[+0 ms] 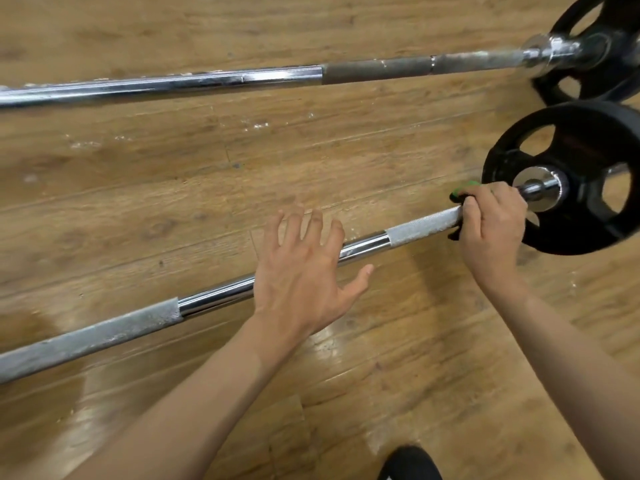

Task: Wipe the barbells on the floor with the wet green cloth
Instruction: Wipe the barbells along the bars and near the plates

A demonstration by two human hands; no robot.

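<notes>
The near barbell, a long steel bar with pale knurled grip sections and shiny chrome stretches (367, 244), is lying on the brown wood-plank floor (138, 174), its long axis running from the lower left up toward the right, where it is passing into a black spoked weight plate (568, 178). The wet green cloth (464, 190) is sitting right at that plate end of the bar, almost wholly hidden; only a green edge is peeking out above the knuckles. The right hand (491, 220) is clamping down around the bar with the cloth under its fingers, just beside the chrome collar. So the unwiped length is stretching away from that hand down and to the left along the bar's axis, and a wipe would likely have to be travelling that way. The left hand (304, 268) is hovering or resting over the chrome middle of the bar, fingers spread apart and holding nothing; whether the palm is touching the steel is unclear. A second barbell, dull and spotted (242, 79), is lying farther out, well apart, ending in another black plate (595, 50).
</notes>
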